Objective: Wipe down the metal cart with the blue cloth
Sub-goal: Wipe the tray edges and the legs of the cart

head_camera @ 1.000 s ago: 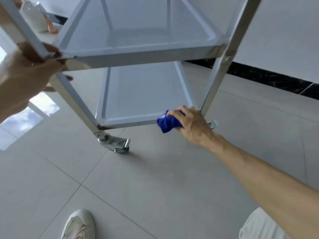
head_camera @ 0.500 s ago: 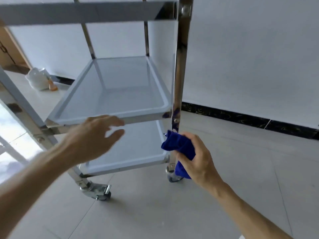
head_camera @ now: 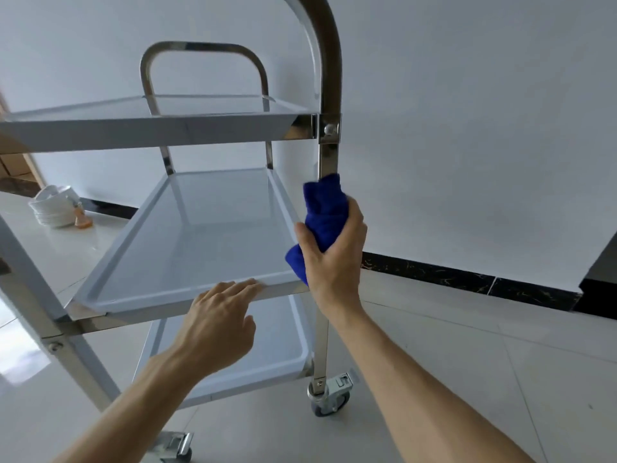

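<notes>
From the head camera I see my right hand [head_camera: 334, 259] gripping the bunched bright-blue cloth [head_camera: 322, 212], fingers and thumb curled round it, with the cloth wrapped against the near right upright post [head_camera: 329, 158] of the three-shelf stainless-steel cart [head_camera: 150, 132] — between the top shelf and the middle one. A fold of the cloth hangs out below my thumb, just beside the corner of the middle shelf.

My left hand [head_camera: 218, 324] holds nothing; its fingers are straight and loosely spread, the fingertips [head_camera: 250, 284] resting on the front rim of the pale middle tray shelf [head_camera: 200, 235].

The cart stands upright on the glossy light-grey tiled floor [head_camera: 467, 379], its right front swivel caster [head_camera: 330, 394] planted on the tile and another caster [head_camera: 173, 446] showing at the bottom edge. A curved tubular handle [head_camera: 200, 50] rises at the far end. Against the white wall [head_camera: 467, 111], well apart from the cart on the left, sits a stack of white dishes [head_camera: 53, 208] with a small orange item [head_camera: 81, 219] just beside it — too small to identify.
</notes>
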The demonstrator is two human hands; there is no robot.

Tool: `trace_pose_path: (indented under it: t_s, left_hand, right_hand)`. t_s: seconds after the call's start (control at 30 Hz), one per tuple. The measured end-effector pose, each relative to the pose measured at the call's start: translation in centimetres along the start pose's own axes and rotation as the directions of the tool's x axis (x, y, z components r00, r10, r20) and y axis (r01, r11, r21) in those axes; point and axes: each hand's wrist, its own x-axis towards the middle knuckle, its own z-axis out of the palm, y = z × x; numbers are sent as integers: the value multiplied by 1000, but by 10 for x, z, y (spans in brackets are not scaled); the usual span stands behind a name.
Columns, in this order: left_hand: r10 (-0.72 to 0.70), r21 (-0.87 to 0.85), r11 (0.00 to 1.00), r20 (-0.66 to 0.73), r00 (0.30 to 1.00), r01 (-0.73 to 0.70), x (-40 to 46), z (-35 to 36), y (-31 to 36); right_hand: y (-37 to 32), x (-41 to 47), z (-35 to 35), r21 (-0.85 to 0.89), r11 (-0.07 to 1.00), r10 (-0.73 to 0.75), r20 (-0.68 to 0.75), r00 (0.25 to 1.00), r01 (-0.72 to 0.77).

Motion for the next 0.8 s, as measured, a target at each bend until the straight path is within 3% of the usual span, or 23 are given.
trace_pose_path:
  t_s: [0.2,0.43,0.57,0.67,0.8]
  left_hand:
    - [48,-37,998,-22,999,-49,-3,0,-6]
    - [73,-44,996,-35,997,-74,-7,4,-6]
    - [72,-57,996,-39,997,-75,-6,5,-7]
    - [75,-62,995,-31,997,-77,-6,4,-6]
    - [95,-76,993,-12,995,-96,-6,0,-8]
  right_hand:
    - [20,-16,0,-10,996,85,-27,996,-85]
    - [-51,64,10,-88,991,-111,-159,981,98]
    - [-52,66,15,-141,983,-148,-207,967,120]
    - [-16,33,11,-108,992,-82,-145,986,66]
    - [41,-27,-2,-122,983,139,-8,990,-139]
